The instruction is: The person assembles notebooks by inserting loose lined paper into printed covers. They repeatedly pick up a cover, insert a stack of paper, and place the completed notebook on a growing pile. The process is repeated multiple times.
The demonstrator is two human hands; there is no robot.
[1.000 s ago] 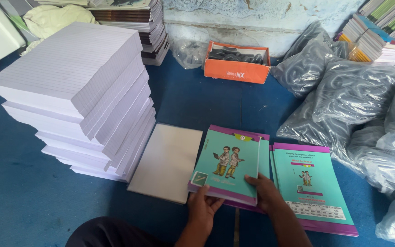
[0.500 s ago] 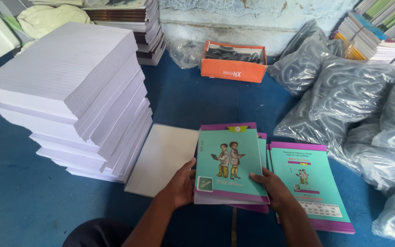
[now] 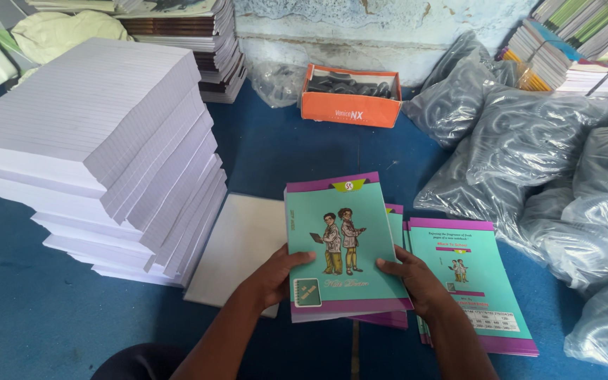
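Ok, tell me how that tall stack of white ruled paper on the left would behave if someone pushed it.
The stack of ruled paper is probably heavy and would resist a push, being thick and many bundles deep. Its bundles sit staggered, edges overhanging, so upper ones would likely slide off rather than the whole moving together. The single sheets look thin, so probably floppy if lifted alone.

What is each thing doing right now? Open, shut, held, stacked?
Teal notebook: shut, held up at both sides.
Left hand: gripping its left edge.
Right hand: gripping its right edge.
Teal covers: lying flat.
White paper stack: piled high.
Orange box: open.
Grey plastic bags: heaped.
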